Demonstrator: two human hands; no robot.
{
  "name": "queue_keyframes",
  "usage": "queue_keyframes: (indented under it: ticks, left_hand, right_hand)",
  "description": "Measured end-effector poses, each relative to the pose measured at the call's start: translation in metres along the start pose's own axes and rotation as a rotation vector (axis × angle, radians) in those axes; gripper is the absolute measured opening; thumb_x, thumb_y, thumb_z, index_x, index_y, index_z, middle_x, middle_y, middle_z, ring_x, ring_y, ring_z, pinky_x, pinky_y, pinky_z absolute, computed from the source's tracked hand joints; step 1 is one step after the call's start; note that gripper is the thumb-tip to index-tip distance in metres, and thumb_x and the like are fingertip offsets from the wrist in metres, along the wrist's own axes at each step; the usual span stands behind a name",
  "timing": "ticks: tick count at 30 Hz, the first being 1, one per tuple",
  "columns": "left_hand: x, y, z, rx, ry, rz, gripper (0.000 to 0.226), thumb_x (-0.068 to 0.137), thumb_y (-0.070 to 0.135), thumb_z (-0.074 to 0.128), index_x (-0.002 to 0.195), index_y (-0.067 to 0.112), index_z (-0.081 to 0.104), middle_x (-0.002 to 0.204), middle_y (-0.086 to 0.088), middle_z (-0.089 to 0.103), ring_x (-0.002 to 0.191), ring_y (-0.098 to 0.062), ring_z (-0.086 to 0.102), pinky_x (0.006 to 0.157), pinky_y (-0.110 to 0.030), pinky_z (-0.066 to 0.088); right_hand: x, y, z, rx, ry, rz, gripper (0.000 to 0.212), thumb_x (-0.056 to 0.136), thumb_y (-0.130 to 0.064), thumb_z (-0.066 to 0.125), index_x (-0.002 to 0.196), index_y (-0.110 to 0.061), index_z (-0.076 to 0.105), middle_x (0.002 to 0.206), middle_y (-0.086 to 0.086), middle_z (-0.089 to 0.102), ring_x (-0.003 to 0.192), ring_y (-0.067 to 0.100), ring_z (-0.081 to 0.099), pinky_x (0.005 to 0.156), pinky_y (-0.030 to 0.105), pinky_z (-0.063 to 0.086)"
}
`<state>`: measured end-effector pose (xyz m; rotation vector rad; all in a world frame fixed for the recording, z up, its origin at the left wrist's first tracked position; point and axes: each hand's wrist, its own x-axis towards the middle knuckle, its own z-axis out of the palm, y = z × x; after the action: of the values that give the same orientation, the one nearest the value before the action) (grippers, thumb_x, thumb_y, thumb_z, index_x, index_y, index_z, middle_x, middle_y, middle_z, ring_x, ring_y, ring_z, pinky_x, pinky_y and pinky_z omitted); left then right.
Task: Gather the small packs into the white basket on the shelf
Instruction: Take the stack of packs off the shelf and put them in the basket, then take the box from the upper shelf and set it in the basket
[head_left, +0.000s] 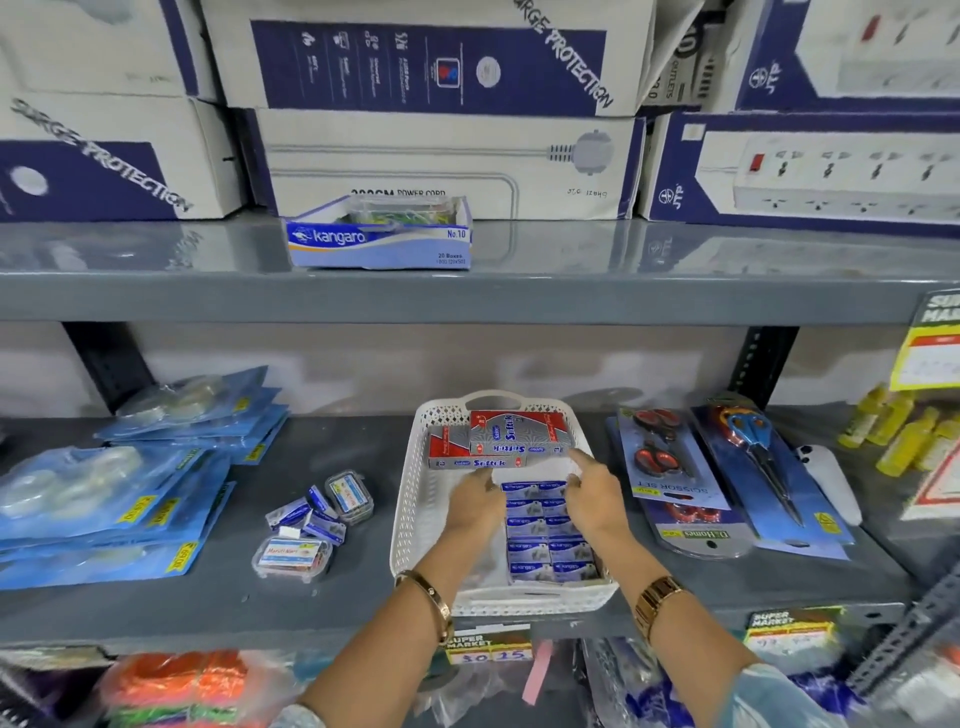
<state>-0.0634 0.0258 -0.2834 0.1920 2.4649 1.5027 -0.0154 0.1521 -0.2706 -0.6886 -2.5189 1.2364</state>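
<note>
Most small blue packs (548, 530) sit stacked in white basket (415, 499); several loose packs (306, 514) remain on shelf. Left hand (475, 506) and right hand (595, 491) grips spread, steadying the stack.

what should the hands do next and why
Probably send the left hand to the loose small blue packs lying on the shelf left of the white basket. Both hands, including the right hand, sit inside the basket over the rows of blue packs already there, seemingly empty.
</note>
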Motion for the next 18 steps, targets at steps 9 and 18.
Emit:
queue_keyframes:
  ticks: [9,18]
  left_hand:
    - [-0.063,0.039,-0.04,-0.078,0.46,0.443,0.036,0.096,0.014,0.043,0.132,0.01,0.048,0.112,-0.018,0.065,0.099,-0.031,0.062,0.077,-0.026,0.049]
    - [-0.109,0.086,-0.096,-0.008,0.872,0.956,0.035,0.093,0.014,0.042,0.126,0.005,0.052,0.125,-0.015,0.057,0.118,-0.017,0.047,0.101,-0.015,0.032]
  right_hand:
    - [-0.042,-0.03,-0.015,-0.04,0.305,-0.426,0.04,0.097,-0.011,0.044,0.137,-0.009,0.046,0.153,0.004,0.035,0.145,0.018,0.023,0.11,0.018,0.018]
    - [-0.078,-0.107,-0.038,-0.023,0.86,-0.93,0.026,0.079,-0.016,0.05,0.106,-0.017,0.05,0.128,0.001,0.043,0.119,0.027,0.039,0.099,0.039,0.032]
